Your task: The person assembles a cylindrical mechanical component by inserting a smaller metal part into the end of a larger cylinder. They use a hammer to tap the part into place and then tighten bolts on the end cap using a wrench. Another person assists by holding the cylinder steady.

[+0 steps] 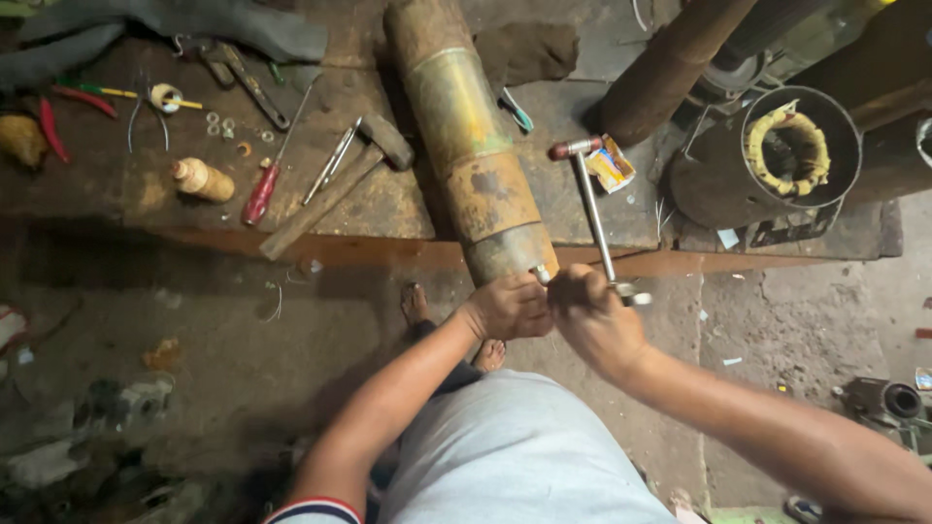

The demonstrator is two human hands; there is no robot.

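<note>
Long rusty metal cylinder (471, 146) lying on desk (388, 209), end past the edge — heavy, stiff, probably rough. Left hand (507, 307) closed around that end. Right hand (592, 315) gripping T-handle wrench (594, 213) — best taken at the lower shaft.

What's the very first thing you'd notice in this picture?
A big rusty metal cylinder lies across the middle of the workbench, its end sticking out over the front edge. Both hands meet at that end: the left hand grips it, and the right hand holds a long metal wrench. A hammer and red-handled screwdriver lie to the left.
</note>
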